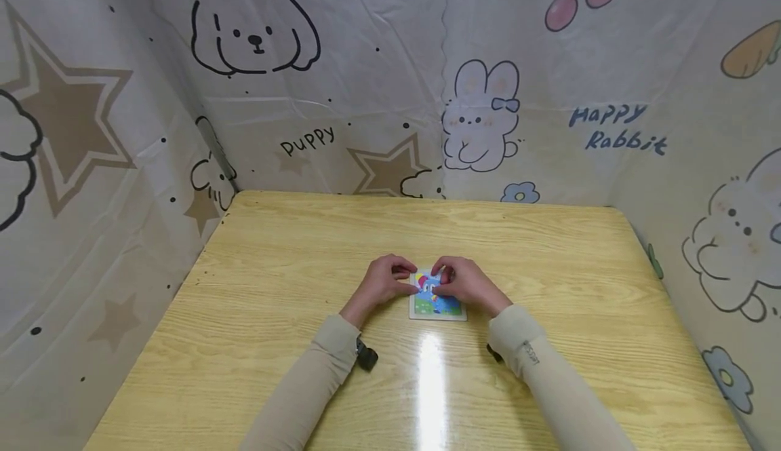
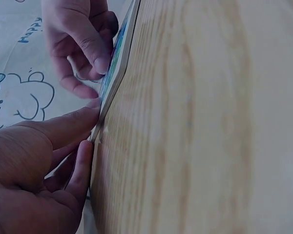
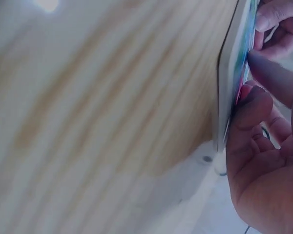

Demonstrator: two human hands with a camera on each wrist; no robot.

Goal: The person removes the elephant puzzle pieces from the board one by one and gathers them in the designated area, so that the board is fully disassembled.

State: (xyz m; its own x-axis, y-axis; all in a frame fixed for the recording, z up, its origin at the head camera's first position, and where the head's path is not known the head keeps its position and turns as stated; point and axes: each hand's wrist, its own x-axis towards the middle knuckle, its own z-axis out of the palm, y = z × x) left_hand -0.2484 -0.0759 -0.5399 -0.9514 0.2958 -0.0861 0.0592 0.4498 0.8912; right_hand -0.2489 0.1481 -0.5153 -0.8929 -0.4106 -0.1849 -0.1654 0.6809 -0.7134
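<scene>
Your picture board point(image 1: 438, 305) lies on the worktop point(image 1: 274, 268); your left hand point(image 1: 386, 281) touches its left side, fingers apart; whether your right hand's point(image 1: 466, 281) fingers pinch anything, I cannot tell; uneven pressing could skew or slide it

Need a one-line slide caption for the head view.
Left hand at the left edge, right hand over the right part of a small cartoon picture board on a wood-grain table.
</scene>
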